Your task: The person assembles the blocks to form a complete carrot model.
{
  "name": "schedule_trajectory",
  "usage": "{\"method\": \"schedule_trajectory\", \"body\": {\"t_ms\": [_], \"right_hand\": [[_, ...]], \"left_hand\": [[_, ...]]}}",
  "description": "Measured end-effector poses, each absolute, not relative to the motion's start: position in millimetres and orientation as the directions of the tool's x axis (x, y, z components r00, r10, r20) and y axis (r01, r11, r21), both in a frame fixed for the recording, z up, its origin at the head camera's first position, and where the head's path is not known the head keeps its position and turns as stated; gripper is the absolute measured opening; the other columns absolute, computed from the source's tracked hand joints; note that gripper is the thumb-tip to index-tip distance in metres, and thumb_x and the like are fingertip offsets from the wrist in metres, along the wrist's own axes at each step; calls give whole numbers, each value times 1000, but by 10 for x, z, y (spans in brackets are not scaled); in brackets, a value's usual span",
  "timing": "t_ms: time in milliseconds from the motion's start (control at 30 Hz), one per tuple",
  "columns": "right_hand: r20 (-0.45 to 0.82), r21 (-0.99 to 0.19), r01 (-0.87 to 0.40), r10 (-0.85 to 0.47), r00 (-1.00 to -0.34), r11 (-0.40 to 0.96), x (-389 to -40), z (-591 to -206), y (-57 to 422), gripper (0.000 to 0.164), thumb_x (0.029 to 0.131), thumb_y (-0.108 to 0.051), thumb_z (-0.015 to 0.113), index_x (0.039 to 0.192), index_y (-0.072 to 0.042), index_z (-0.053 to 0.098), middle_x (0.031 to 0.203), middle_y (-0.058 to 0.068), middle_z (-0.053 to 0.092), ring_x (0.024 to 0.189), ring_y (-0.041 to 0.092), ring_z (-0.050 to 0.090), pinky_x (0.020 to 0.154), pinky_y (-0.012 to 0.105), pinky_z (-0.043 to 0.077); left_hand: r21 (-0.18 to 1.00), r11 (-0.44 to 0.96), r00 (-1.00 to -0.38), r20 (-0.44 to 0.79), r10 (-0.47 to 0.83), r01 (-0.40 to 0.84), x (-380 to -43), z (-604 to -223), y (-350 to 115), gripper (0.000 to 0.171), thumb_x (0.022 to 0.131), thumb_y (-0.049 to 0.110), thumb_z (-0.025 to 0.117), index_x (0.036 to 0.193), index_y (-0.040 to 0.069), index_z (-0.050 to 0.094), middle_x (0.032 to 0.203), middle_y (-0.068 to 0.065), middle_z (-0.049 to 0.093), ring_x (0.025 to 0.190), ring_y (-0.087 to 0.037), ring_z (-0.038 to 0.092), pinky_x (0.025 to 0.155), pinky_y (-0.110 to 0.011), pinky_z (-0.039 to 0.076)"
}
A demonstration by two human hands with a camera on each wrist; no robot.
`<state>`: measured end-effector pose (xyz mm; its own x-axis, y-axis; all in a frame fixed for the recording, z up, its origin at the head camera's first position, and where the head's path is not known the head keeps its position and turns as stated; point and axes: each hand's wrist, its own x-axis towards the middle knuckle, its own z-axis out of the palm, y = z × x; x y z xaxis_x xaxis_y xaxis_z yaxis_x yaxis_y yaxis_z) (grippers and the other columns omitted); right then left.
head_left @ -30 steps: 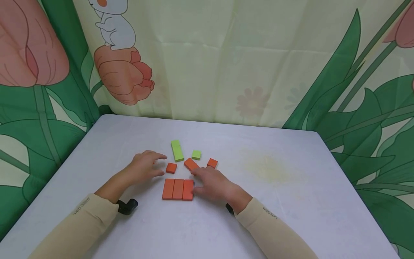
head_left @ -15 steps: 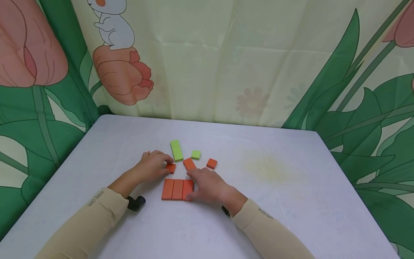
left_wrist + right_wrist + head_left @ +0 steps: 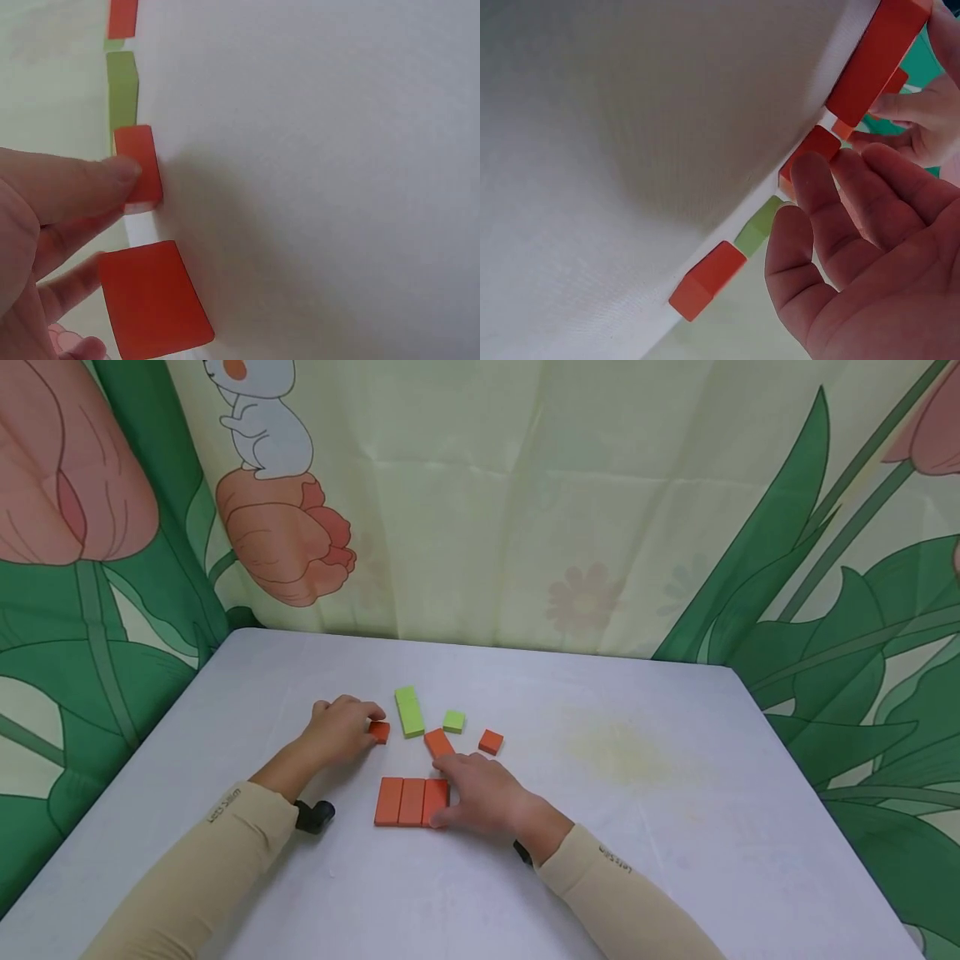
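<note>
My left hand (image 3: 341, 731) pinches a small red block (image 3: 380, 732) at the left of the group, its thumb against the block's face in the left wrist view. A second red block (image 3: 156, 300) stands by that hand's other fingers; the head view hides it. My right hand (image 3: 483, 792) has its thumb on the rightmost of three red blocks (image 3: 399, 802) laid side by side. Its loosely bent fingertips touch or nearly touch a tilted red block (image 3: 438, 742). Another small red block (image 3: 491, 742) lies beyond the right hand.
A long green piece (image 3: 409, 712) and a small green block (image 3: 453, 721) lie behind the red ones. The white-covered table (image 3: 675, 827) ends at a patterned curtain (image 3: 480, 527). A yellowish stain (image 3: 622, 752) marks the cloth at the right.
My left hand has closed on the small red block and shifted it left and slightly away. The right fingers have turned the tilted block a little, and its thumb has slid nearer me.
</note>
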<state>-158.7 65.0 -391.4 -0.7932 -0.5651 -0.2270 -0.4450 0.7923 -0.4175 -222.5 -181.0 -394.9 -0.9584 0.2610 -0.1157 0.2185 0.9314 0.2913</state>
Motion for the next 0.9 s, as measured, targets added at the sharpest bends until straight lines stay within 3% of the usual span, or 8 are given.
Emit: {"method": "schedule_trajectory", "body": {"t_ms": [233, 567, 900], "right_hand": [[-233, -401, -443, -557, -797, 802, -1578, -3903, 651, 76, 85, -43, 79, 147, -12, 48, 136, -1, 57, 126, 22, 50, 104, 41, 42], [-237, -427, -422, -550, -801, 800, -1583, -3921, 658, 77, 85, -42, 79, 148, -11, 47, 140, 1, 54, 130, 23, 47, 105, 41, 41], [-229, -424, -428, -552, -802, 798, -1579, -3927, 656, 78, 84, -43, 79, 148, -11, 47, 143, 0, 53, 132, 23, 46, 106, 40, 41]], "left_hand": [[330, 912, -937, -162, 311, 245, -2302, -3887, -1699, 54, 90, 19, 76, 140, 10, 58, 135, -15, 59, 131, -38, 44, 99, -61, 33], [329, 913, -920, -223, 322, 240, -2499, -3820, -1542, 52, 92, 12, 69, 142, 15, 57, 140, -13, 56, 136, -35, 40, 104, -56, 30], [366, 892, -903, -230, 363, 266, -2617, -3881, -1487, 46, 92, 2, 59, 136, 15, 64, 139, -11, 58, 136, -33, 40, 107, -55, 28]]}}
